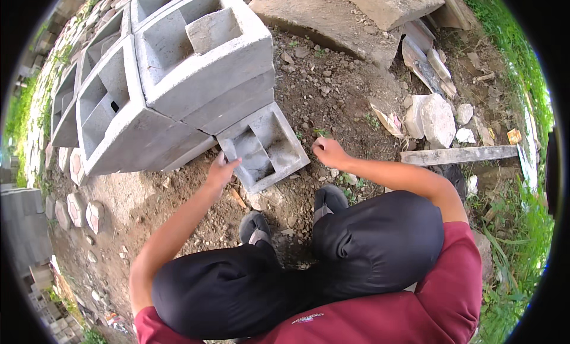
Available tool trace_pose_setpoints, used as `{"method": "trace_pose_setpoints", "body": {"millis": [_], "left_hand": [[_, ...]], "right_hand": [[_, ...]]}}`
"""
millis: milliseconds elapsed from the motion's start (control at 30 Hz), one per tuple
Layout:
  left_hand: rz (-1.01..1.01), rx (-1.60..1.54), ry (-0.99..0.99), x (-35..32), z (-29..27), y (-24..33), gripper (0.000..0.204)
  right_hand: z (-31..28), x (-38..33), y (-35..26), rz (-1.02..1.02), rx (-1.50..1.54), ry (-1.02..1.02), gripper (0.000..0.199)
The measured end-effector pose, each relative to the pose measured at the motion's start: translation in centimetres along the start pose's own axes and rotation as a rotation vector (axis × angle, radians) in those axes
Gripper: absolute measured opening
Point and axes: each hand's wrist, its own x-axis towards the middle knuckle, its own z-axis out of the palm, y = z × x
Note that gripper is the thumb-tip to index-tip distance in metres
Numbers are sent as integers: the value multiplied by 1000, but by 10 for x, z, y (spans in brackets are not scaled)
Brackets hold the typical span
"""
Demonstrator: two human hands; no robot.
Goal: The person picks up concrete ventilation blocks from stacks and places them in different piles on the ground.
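Note:
A grey hollow concrete block (259, 135) with two open cells lies tilted on the soil in front of my feet, beside a taller stack. My left hand (222, 170) is at its near left edge, with the fingers bent against the wall and one fingertip over the rim. Just off the block's right corner is my right hand (330, 153), its fingers curled closed beside a small green weed. Whatever those fingers may hold is too small to make out.
Stacked concrete blocks (208, 65) rise at the far left. Broken slabs (326, 17) lie at the back. To the right are pale rubble chunks (436, 121) and a narrow concrete strip (460, 154). Hexagonal pavers (95, 216) stand left. Grass (516, 267) borders the right side.

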Motion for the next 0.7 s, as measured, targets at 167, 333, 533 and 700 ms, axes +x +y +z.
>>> {"method": "trace_pose_setpoints", "body": {"millis": [167,333,533,700], "left_hand": [[307,-241,237,6,30,-78,64],[315,-265,325,2,72,-88,64],[135,-244,158,-17,56,-60,61],[-50,-63,20,-15,30,-39,51]], "right_hand": [[27,-36,-17,-154,69,-64,31],[32,-58,-5,-216,-217,9,52],[-37,-34,15,-213,-178,-327,29],[-75,-38,31,-373,-244,-413,32]]}}
